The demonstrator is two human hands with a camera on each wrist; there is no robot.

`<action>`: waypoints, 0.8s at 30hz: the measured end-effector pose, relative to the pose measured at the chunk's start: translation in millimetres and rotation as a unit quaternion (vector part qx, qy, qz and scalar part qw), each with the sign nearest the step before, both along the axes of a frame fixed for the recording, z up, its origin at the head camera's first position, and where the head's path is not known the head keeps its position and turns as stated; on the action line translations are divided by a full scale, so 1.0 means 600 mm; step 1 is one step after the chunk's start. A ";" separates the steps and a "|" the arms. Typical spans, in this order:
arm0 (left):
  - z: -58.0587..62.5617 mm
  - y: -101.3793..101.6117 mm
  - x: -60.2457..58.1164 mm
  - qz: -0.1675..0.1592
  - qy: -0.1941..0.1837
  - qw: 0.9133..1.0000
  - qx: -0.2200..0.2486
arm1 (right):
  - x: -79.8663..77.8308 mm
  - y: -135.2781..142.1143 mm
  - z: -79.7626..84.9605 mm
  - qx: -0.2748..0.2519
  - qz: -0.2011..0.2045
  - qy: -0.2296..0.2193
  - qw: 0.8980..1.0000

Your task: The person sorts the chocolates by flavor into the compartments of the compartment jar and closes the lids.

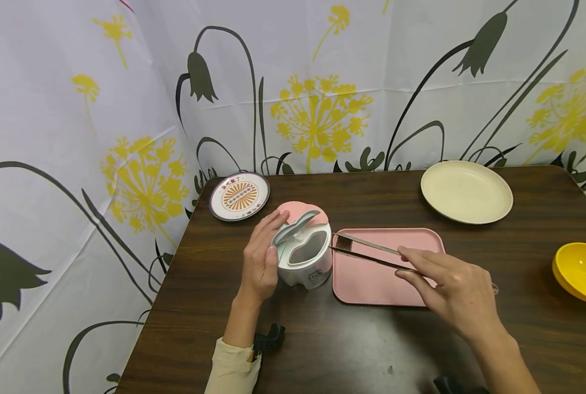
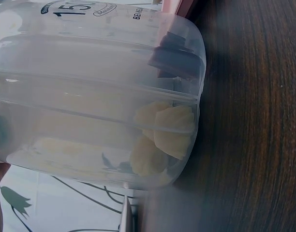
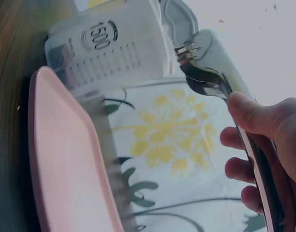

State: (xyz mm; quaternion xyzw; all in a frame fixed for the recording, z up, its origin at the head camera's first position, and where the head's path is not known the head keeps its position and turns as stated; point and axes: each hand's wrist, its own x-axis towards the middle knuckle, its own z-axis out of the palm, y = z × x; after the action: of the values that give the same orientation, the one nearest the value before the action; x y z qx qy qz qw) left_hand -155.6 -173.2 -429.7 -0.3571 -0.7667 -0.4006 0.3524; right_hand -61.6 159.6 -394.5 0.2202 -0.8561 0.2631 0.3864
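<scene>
A translucent storage container with compartments stands left of the table's middle. One lid is pink and down; its grey-green lid is tilted up over an open compartment. My left hand holds the container's left side, with fingers and thumb by the raised lid. Through the wall, the left wrist view shows pale yellow shell-like pieces and dark brown pieces at the bottom. My right hand grips metal tongs with a forked end and a spoon-like end. Their tips point at the container's rim.
A pink tray lies right of the container, beneath the tongs. Behind stand a patterned plate at left and a cream oval plate at right. A yellow bowl sits at the far right. A flowered cloth hangs behind the table.
</scene>
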 end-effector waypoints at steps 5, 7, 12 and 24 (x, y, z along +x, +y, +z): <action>-0.001 0.001 0.000 0.001 -0.004 1.000 0.000 | -0.009 -0.026 0.014 0.001 0.021 0.034 0.999; -0.002 0.001 0.000 0.002 -0.005 1.000 -0.001 | -0.011 -0.036 0.017 0.004 0.026 0.032 0.999; -0.002 0.001 -0.001 0.003 -0.006 1.000 -0.001 | -0.016 -0.057 0.016 0.008 0.035 0.027 0.999; -0.002 0.001 0.000 0.006 -0.002 1.000 -0.003 | -0.026 -0.071 0.005 0.018 0.067 -0.004 0.998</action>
State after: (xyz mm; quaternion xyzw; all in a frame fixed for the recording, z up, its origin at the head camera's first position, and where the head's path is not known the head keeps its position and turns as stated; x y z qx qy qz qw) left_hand -155.9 -172.8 -431.0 -0.3525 -0.7707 -0.3973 0.3521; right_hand -77.2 116.9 -391.7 0.2832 -0.8455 0.2737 0.3605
